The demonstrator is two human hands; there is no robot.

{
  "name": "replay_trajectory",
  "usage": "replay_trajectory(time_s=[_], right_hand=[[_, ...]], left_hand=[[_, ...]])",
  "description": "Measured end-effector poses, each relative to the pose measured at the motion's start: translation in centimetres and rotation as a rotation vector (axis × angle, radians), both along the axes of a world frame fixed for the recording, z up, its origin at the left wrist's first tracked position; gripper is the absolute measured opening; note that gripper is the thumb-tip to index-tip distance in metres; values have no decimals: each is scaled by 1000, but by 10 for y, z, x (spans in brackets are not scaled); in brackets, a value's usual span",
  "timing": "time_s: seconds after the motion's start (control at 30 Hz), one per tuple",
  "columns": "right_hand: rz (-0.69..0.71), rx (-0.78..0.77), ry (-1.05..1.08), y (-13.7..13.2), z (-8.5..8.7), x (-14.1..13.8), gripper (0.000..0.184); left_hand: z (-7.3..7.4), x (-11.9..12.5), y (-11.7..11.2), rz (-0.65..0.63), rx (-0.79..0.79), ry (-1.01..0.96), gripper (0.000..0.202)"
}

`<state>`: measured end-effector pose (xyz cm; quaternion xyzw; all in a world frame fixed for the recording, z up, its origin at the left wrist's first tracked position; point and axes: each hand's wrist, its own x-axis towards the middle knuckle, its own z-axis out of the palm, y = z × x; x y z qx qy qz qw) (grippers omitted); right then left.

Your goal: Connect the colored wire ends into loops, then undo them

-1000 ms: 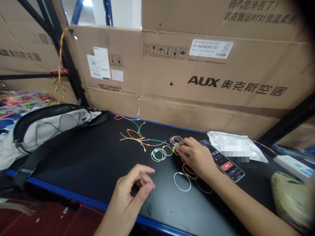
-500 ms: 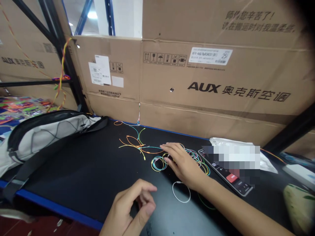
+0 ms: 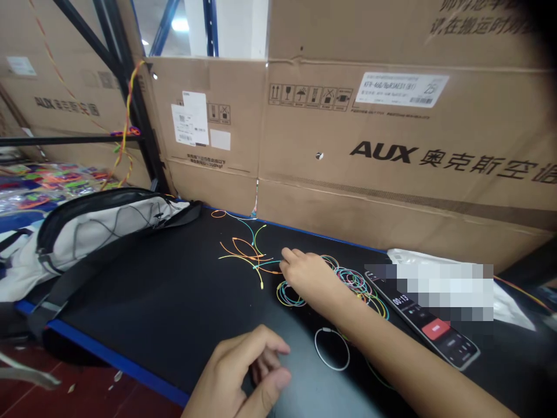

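Brown cardboard cartons [image 3: 374, 133] printed with black AUX lettering fill the upper right, stacked against black steel shelving uprights [image 3: 130, 98]. At top centre, blue steel racking [image 3: 163, 29] stands beside a white pillar [image 3: 239, 29] under a bright ceiling light [image 3: 179, 24]. Dark red flooring [image 3: 87, 389] shows at lower left.
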<state>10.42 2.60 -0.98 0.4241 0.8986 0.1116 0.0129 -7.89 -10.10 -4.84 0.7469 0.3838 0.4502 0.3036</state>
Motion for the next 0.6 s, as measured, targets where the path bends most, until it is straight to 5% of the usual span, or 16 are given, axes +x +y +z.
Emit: replay_trajectory(time_s=[0.3,0.4,0.47,0.6], right_hand=[[-35,27,208,5,35,44,33],[-20,78,319,1,48,61,19],[4,127,380,-10,50,68,5],[138,165,421,-51,34,72,15]], left_hand=[[0,-2,1,4,10,-1,13],[0,-2,1,14,32,-4,12],[-1,-2,1,63,54,-22,10],[-1,-1,3,206,152,-77,17]])
